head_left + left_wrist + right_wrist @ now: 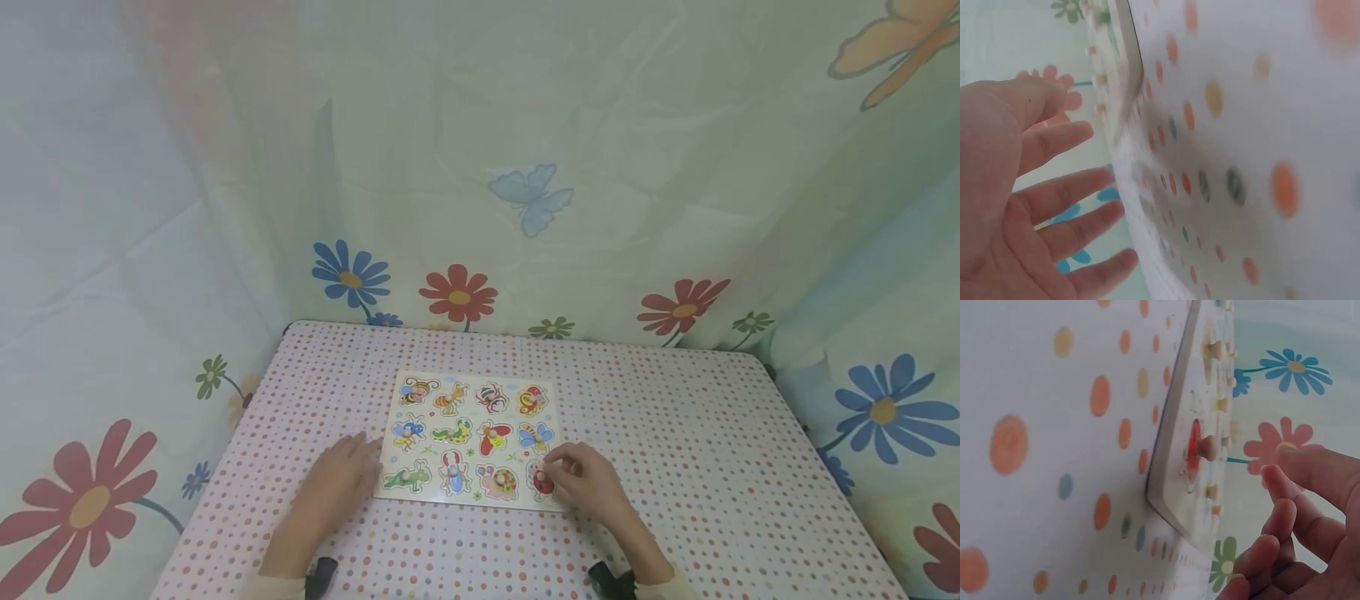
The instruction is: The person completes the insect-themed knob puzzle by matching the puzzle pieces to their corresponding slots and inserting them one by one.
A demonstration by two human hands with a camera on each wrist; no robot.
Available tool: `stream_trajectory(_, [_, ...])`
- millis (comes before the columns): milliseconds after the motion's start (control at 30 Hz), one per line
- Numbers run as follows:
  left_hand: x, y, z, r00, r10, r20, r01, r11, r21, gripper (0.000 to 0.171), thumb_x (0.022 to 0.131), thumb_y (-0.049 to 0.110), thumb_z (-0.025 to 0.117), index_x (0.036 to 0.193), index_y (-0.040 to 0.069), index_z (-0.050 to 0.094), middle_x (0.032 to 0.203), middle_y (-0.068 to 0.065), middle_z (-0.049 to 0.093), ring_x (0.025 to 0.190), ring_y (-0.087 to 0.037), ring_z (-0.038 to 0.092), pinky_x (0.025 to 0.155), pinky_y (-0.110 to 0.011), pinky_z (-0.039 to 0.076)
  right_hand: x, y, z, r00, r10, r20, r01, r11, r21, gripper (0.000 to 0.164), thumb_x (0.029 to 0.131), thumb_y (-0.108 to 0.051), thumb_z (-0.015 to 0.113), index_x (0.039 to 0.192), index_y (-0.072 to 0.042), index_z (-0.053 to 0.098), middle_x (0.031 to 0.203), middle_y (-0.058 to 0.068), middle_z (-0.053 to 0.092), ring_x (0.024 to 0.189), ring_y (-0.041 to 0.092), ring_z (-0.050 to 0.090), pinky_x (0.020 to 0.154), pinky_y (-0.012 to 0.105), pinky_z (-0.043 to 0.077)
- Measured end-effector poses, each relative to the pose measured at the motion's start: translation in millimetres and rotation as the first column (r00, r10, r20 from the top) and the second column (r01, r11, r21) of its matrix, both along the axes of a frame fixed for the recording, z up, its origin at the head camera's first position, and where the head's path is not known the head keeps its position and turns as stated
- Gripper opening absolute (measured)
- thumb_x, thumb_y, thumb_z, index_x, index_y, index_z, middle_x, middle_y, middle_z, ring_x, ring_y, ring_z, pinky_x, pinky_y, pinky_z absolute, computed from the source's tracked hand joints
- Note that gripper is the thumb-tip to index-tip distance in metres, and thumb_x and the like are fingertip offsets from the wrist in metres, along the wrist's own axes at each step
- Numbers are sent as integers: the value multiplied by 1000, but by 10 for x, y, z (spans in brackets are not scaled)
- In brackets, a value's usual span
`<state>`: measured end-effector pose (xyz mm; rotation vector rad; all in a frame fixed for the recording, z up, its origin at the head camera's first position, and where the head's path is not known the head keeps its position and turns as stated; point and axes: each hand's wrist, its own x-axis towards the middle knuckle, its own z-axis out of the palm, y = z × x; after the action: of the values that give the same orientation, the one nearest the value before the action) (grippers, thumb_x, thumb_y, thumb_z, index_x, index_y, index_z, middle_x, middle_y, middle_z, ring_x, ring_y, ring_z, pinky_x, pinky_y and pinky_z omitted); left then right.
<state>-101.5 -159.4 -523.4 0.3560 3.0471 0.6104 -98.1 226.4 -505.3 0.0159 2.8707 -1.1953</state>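
A wooden peg puzzle board (450, 500) with printed insects lies flat on the table, its pieces set in several rows. My right hand (588, 483) is over the board's near right corner, beside the red ladybug piece (543, 483). In the right wrist view its wooden knob (1209, 448) stands clear of my fingers. Thumb and forefinger are close together there, the other fingers loosely bent, with nothing held. Along the board's left edge is my left hand (337, 479). Its fingers (1079, 190) are spread and relaxed in the left wrist view, holding nothing.
A dotted cloth (675, 433) covers the table around the board. Behind and at both sides hangs a curtain (420, 167) printed with flowers and butterflies. Dark straps (321, 575) sit at my wrists.
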Motion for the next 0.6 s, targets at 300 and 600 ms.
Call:
stream_trajectory(300, [223,150,102,993,-27,-117,30,999,21,40,99,30,63,135,12,63,142,-13,56,132,-32,50,110,-53,39,35,75,50,998,-2,-62,1,1000,-18,12,90,-11,75,101,-12,73,78,-2,52,66,15,47,52,23,40])
stream_trajectory(600, [77,29,315,922,-102,-373,69,993,-101,41,96,27,68,131,5,65,139,-19,57,129,-37,51,107,-55,41,-41,421,167,918,42,-394,29,984,174,19,90,-4,74,108,-2,71,93,7,62,82,21,55,67,36,49])
